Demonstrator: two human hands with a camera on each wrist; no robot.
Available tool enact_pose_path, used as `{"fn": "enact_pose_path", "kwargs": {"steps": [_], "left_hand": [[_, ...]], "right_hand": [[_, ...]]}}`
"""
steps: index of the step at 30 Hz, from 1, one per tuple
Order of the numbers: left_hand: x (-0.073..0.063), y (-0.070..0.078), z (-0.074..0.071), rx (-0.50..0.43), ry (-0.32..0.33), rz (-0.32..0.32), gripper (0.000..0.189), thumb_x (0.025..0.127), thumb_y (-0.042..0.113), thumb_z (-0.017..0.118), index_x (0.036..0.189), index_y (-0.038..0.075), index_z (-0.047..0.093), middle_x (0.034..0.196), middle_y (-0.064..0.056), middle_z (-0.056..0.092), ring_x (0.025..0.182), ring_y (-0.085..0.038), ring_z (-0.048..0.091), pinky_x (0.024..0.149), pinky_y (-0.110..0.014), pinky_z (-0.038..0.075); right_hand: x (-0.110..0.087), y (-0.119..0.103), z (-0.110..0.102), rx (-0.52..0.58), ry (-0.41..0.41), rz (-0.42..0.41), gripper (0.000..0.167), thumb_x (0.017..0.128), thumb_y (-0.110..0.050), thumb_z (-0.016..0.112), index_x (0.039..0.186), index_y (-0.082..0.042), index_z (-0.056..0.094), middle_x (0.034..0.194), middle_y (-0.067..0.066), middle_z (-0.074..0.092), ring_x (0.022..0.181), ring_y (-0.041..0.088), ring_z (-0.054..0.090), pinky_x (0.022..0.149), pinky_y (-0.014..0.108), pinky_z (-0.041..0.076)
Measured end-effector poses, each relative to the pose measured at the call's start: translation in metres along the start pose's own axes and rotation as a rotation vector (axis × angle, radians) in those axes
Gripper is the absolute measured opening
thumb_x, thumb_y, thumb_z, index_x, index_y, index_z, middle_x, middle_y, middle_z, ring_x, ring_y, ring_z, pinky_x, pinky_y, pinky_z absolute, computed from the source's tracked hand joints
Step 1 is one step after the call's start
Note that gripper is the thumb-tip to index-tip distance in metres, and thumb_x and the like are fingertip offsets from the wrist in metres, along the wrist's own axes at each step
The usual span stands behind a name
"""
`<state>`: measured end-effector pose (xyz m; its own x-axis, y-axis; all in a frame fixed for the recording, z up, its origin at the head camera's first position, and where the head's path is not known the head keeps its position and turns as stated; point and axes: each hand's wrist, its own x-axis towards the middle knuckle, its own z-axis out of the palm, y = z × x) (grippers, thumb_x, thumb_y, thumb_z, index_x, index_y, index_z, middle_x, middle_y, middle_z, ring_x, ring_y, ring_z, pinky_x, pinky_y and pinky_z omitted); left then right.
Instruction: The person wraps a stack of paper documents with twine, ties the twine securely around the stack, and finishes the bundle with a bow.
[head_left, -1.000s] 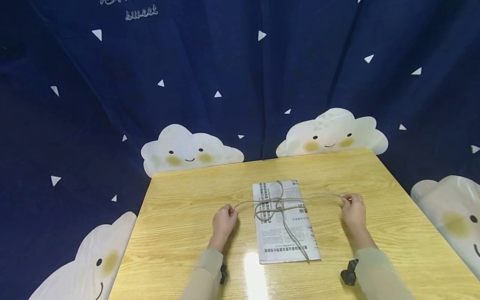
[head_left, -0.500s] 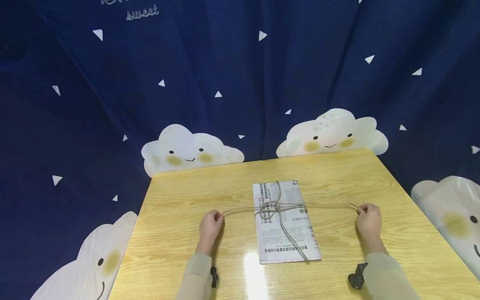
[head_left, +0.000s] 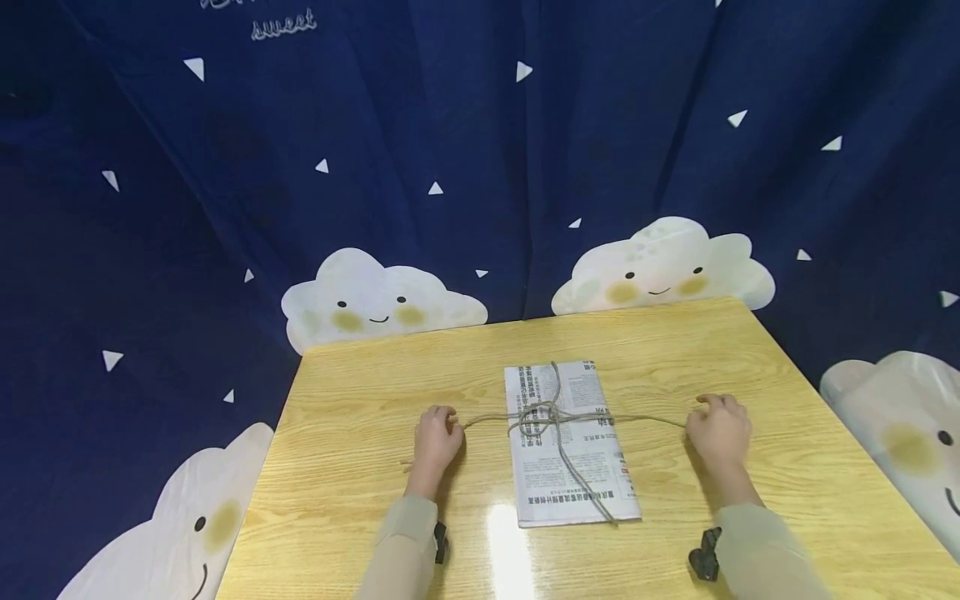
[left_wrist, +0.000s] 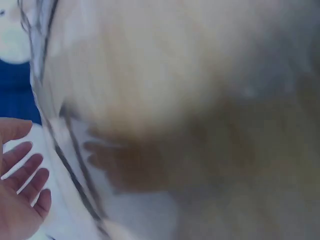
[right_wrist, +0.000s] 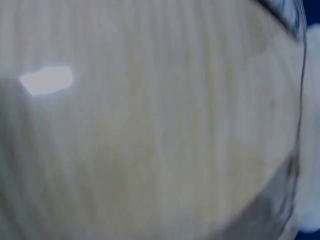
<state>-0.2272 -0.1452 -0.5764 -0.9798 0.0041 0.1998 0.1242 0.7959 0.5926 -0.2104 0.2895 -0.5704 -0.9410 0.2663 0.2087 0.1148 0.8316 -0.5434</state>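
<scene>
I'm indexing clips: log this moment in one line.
left hand: relaxed, at twine; right hand: at twine; twine: looped across newspaper packet; newspaper packet: flat on table

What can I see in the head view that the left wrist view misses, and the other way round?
Only the head view: the right hand and the full top of the newspaper package.
Only the left wrist view: the palm side of the left hand, its fingers spread.
Both: the left hand, string, table and blue curtain.
</scene>
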Motion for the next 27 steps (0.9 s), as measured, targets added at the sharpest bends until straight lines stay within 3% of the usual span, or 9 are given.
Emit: {"fn": "enact_pose_path", "kwargs": {"steps": [3, 7, 10, 13, 19, 23, 27], "left_hand": [[0.009, 0.02, 0.01, -0.026, -0.04, 0.049, 0.025, 0.084, 0.008, 0.062, 0.108, 0.0, 0.06, 0.11, -0.015, 0.059, 0.105, -0.033, 0.052, 0.089, -0.047, 0.041], [0.017, 0.043, 0.028, 0.003, -0.098, 0.121, 0.027, 0.086, 0.009, 0.061, 0.111, 0.001, 0.06, 0.114, -0.014, 0.06, 0.109, -0.031, 0.053, 0.093, -0.045, 0.04], [0.02, 0.056, 0.041, 0.044, -0.121, 0.162, 0.024, 0.087, 0.01, 0.06, 0.109, 0.001, 0.062, 0.11, -0.012, 0.062, 0.105, -0.028, 0.056, 0.092, -0.041, 0.043], [0.02, 0.062, 0.052, 0.05, -0.118, 0.187, 0.019, 0.086, 0.007, 0.061, 0.102, 0.0, 0.064, 0.1, -0.011, 0.064, 0.096, -0.025, 0.06, 0.086, -0.035, 0.048], [0.016, 0.063, 0.062, 0.05, -0.098, 0.214, 0.009, 0.084, 0.006, 0.063, 0.088, 0.0, 0.067, 0.085, -0.008, 0.061, 0.081, -0.021, 0.06, 0.075, -0.028, 0.051], [0.015, 0.062, 0.064, 0.07, -0.096, 0.221, 0.009, 0.085, 0.01, 0.062, 0.087, 0.003, 0.068, 0.083, -0.005, 0.061, 0.079, -0.018, 0.059, 0.074, -0.027, 0.051], [0.015, 0.062, 0.065, 0.078, -0.091, 0.22, 0.009, 0.086, 0.012, 0.062, 0.086, 0.004, 0.068, 0.083, -0.004, 0.061, 0.079, -0.017, 0.059, 0.073, -0.026, 0.051]], "right_hand": [[0.005, -0.025, 0.014, 0.102, -0.015, -0.136, 0.03, 0.085, -0.001, 0.047, 0.114, 0.006, 0.054, 0.113, 0.027, 0.049, 0.098, 0.043, 0.047, 0.085, 0.056, 0.039], [0.007, -0.06, 0.041, 0.214, -0.177, -0.293, 0.031, 0.088, -0.003, 0.054, 0.119, 0.002, 0.054, 0.117, 0.022, 0.052, 0.091, 0.034, 0.056, 0.077, 0.049, 0.049], [0.002, -0.083, 0.058, 0.241, -0.322, -0.329, 0.035, 0.09, -0.01, 0.057, 0.123, 0.0, 0.053, 0.121, 0.019, 0.053, 0.099, 0.033, 0.057, 0.085, 0.046, 0.048], [-0.003, -0.099, 0.069, 0.223, -0.39, -0.316, 0.036, 0.089, -0.012, 0.058, 0.122, 0.0, 0.053, 0.118, 0.018, 0.056, 0.107, 0.034, 0.055, 0.091, 0.045, 0.046], [-0.009, -0.109, 0.081, 0.17, -0.383, -0.277, 0.02, 0.086, -0.012, 0.063, 0.103, -0.002, 0.064, 0.098, 0.01, 0.062, 0.09, 0.025, 0.06, 0.082, 0.039, 0.05], [-0.01, -0.107, 0.085, 0.149, -0.375, -0.3, 0.009, 0.084, -0.014, 0.066, 0.09, -0.008, 0.066, 0.09, 0.002, 0.058, 0.084, 0.018, 0.057, 0.078, 0.037, 0.05], [-0.011, -0.105, 0.086, 0.15, -0.341, -0.333, 0.007, 0.083, -0.015, 0.067, 0.086, -0.009, 0.065, 0.087, 0.001, 0.056, 0.08, 0.016, 0.055, 0.075, 0.035, 0.049]]}}
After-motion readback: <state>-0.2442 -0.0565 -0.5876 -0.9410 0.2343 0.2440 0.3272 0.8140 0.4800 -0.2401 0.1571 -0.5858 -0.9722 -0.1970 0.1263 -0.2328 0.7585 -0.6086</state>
